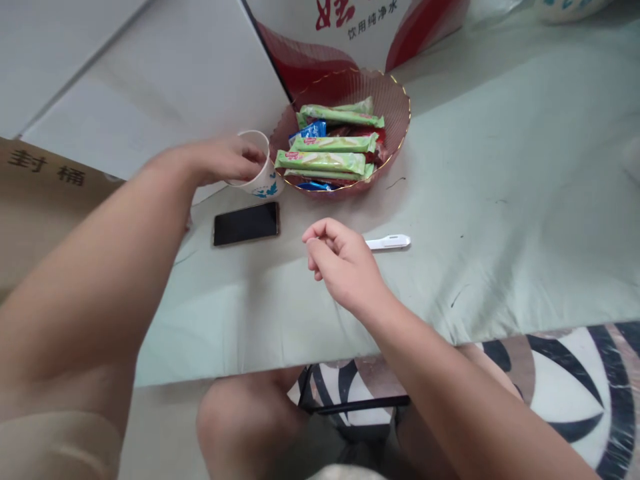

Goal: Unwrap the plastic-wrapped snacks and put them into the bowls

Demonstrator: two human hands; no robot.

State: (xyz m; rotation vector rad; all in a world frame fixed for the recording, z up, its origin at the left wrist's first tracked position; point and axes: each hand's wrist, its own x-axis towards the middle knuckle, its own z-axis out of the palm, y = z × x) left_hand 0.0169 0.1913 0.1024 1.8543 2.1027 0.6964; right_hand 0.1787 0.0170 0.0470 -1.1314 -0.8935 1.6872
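Nearest, the right hand (343,267) hovers loosely curled and empty over the tabletop beside a white pen (389,242), while the left hand (227,159) grips the tilted paper cup (260,175) at the far edge, touching the snack bowl (395,100).

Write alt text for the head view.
The left hand grips a tilted paper cup beside a red bowl of wrapped snacks; the right hand, loosely curled, hovers near a white pen-like stick and a phone.

Cardboard box (35,193), left of left-hand fingers: "封桶". Red-white carton (370,27), beyond the fingers: "饮用纯净水".
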